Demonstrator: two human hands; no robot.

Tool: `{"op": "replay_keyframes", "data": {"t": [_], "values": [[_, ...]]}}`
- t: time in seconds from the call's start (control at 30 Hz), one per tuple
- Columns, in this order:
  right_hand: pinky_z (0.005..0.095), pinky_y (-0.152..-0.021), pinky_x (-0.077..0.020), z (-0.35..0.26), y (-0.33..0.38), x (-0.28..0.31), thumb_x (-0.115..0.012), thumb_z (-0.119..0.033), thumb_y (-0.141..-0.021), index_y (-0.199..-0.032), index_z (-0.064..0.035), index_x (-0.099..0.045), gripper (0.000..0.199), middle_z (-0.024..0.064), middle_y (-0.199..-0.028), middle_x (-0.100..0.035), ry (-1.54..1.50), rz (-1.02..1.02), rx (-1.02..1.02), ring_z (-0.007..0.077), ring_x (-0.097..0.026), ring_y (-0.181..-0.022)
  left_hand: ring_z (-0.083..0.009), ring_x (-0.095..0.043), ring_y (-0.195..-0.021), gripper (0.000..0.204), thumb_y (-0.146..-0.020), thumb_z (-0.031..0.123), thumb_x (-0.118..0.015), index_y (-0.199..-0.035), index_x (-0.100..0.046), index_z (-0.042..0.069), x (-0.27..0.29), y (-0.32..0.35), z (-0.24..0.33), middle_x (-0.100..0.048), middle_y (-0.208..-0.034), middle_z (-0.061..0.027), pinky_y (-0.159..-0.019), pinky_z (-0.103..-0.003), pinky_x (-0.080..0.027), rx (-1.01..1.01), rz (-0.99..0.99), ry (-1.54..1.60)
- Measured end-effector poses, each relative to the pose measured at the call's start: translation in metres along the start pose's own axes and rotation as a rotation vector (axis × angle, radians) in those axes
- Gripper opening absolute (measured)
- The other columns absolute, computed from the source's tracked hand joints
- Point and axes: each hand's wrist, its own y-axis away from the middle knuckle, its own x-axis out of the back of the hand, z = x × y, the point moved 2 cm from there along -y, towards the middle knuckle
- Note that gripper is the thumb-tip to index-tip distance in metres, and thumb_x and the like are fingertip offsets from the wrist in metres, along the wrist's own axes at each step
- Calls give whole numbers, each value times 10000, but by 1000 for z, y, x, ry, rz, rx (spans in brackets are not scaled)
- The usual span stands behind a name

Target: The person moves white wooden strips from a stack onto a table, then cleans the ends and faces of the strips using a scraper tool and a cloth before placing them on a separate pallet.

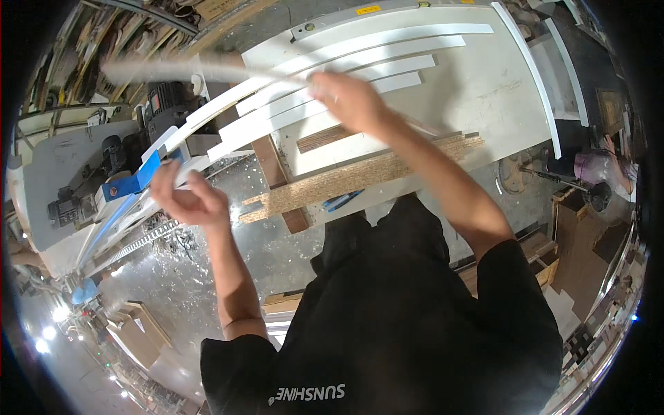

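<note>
My right hand (346, 100) grips one end of a long, thin strip (200, 69). The strip is smeared by motion and reaches out to the left above the bench, so its exact kind is hard to make out. Several white strips (394, 63) lie side by side on the pale worktable (491, 90) beneath that hand. Apart from it, my left hand (190, 194) is raised with loosely bent fingers and the thumb apart, nothing in it. It is nearest to the blue guard (142, 176) of a machine on the left.
Raw particleboard strips (366, 173) lie along the table's near edge, over a brown board (270, 162). A grey machine with motors (69, 207) stands at left. Debris covers the floor (173, 277). Another person (605, 169) is at far right, near a round fan-like object (513, 173).
</note>
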Motion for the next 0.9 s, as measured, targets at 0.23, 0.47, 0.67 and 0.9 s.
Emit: {"op": "replay_keyframes", "data": {"t": [0.23, 0.47, 0.67, 0.9], "values": [[500, -965, -565, 56, 116, -125, -598, -275, -1061, -1302, -118, -650, 292, 165, -1293, -692, 292, -424, -22, 355, -693, -1159, -383, -652, -1139, 306, -912, 201, -813, -1163, -725, 50, -119, 62, -2, -734, -1124, -163, -1048, -475, -480, 319, -663, 15], [484, -1078, -481, 74, 171, -147, -697, -304, -966, -1229, -119, -665, 322, 114, -1202, -663, 218, -100, -21, 314, -618, -1199, -374, -548, -1370, 641, -935, 322, -798, -1476, -562, 73, -207, 189, -56, -563, -1519, -162, -1175, -498, -445, 120, -1032, -172], [501, -1142, -428, 65, 197, -111, -743, -268, -915, -1264, -89, -647, 404, 133, -1286, -637, 219, -40, -177, 335, -560, -1279, -358, -583, -1325, 569, -977, 245, -725, -1492, -573, 58, -207, 218, -64, -575, -1519, -175, -1170, -474, -461, -177, -984, -148], [543, -1121, -442, 77, 266, -62, -758, -236, -901, -1249, -83, -653, 394, 162, -1284, -632, 121, 105, -372, 393, -565, -1291, -347, -611, -1252, 508, -952, 251, -741, -1407, -635, 52, -206, 208, -45, -649, -1400, -163, -1113, -490, -479, -159, -1144, -11]]}}
